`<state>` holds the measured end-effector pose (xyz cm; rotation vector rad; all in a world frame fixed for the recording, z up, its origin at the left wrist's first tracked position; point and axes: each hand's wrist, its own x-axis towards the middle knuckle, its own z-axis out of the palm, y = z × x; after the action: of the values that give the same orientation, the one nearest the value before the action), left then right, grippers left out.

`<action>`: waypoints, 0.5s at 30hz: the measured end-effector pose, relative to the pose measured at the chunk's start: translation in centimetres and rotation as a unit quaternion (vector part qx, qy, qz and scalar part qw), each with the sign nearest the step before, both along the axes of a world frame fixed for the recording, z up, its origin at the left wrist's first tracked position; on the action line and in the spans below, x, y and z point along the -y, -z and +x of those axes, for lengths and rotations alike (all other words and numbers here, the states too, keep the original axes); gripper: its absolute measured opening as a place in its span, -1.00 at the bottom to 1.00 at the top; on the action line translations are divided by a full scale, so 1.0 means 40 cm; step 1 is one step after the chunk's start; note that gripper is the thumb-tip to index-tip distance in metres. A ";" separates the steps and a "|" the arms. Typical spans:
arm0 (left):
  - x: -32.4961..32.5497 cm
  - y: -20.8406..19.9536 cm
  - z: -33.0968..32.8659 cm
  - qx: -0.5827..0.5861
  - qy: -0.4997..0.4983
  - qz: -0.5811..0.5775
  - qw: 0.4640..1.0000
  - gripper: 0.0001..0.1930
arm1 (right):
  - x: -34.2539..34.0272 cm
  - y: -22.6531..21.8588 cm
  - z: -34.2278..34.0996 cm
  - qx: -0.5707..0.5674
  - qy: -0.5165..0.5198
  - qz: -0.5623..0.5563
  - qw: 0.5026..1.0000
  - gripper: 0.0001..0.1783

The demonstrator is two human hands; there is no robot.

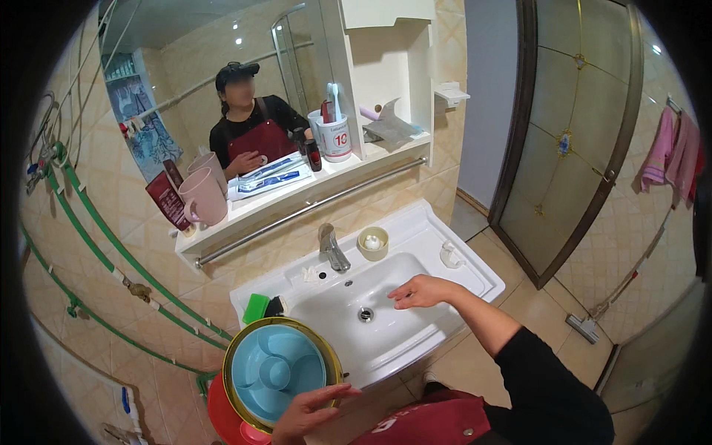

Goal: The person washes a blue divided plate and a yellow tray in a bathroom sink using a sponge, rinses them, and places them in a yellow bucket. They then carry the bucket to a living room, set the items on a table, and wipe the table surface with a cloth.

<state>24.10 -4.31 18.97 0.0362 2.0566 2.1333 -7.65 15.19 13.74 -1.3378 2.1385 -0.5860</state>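
While the right hand hangs unclosed over the sink, the left hand, likewise unclosed (contact unclear), is beside the blue tray: apparently a pause, gripping calling for curled fingers.

Over there, the right hand hovers above the white sink; the left hand hangs near a blue tray.

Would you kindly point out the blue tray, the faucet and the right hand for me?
Blue tray (275, 373), head view: on its round middle section.
Faucet (334, 251), head view: on its metal body.
Right hand (423, 291), head view: on the middle of the hand.
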 end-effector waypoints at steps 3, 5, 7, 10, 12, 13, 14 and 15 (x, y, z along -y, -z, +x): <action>-0.012 0.099 -0.112 -0.001 0.014 0.070 0.997 -0.62 | -0.067 0.049 -0.025 0.214 0.131 -0.136 0.958 -0.61; -0.048 0.163 -0.182 -0.051 -0.076 -0.263 0.960 -0.70 | -0.138 0.114 -0.007 0.245 0.241 -0.128 0.930 -0.66; -0.093 0.170 -0.203 -0.280 -0.172 -0.627 0.706 -0.79 | -0.220 0.115 0.029 -0.483 0.053 0.128 0.865 -0.80; -0.092 0.090 -0.166 -0.279 -0.297 -0.460 0.789 -0.77 | -0.288 -0.038 0.062 -0.426 0.271 -0.310 0.805 -0.89; -0.049 -0.001 -0.124 -0.311 -0.378 -0.469 0.735 -0.76 | -0.314 -0.244 0.113 -0.489 0.247 -0.390 0.740 -0.87; -0.037 -0.057 -0.118 -0.358 -0.407 -0.493 0.681 -0.78 | -0.351 -0.325 0.145 -0.499 0.255 -0.405 0.723 -0.86; -0.052 -0.140 -0.102 -0.358 -0.449 -0.440 0.690 -0.78 | -0.386 -0.387 0.173 -0.527 0.242 -0.433 0.690 -0.84; -0.051 -0.205 -0.080 -0.429 -0.473 -0.406 0.653 -0.79 | -0.423 -0.444 0.202 -0.550 0.228 -0.463 0.657 -0.81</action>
<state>20.90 -2.25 27.17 -0.2513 4.1870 1.1962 0.44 32.10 31.48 -1.9845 3.4704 -1.5205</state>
